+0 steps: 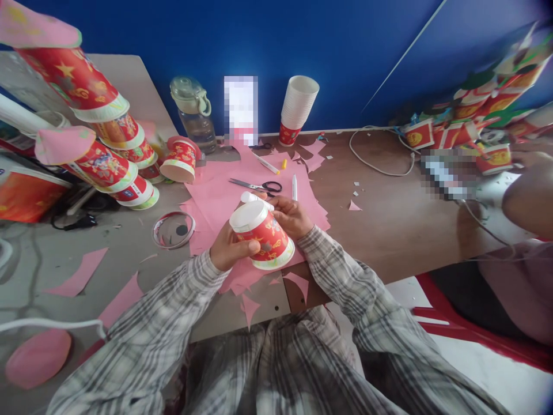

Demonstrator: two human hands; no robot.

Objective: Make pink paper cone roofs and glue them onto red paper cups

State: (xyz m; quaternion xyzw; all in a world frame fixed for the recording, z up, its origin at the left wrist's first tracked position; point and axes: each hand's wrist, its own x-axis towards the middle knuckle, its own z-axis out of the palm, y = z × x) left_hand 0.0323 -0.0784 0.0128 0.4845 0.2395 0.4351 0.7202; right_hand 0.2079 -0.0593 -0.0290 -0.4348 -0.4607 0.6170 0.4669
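My left hand [232, 246] is wrapped round a red patterned paper cup [273, 241], tilted, with its white closed end up and to the left. Its rim, at the lower right, has pale green marks. Just behind the cup, my right hand [292, 217] pinches a short white tube [254, 199] that looks like a glue stick. The tube lies close to the cup's upper edge; whether they touch I cannot tell. Beyond both hands, black-handled scissors [257, 185] and a white marker [294, 187] rest on pink paper [211, 190].
Stacked red cups with pink paper tops [103, 155] stand at left, near a water bottle [194, 118]. A tape roll [173, 230] lies left of my hands. White cups [300, 101] are stacked at the back. Another person's arm [529, 193] reaches in at right, near a cable [380, 173].
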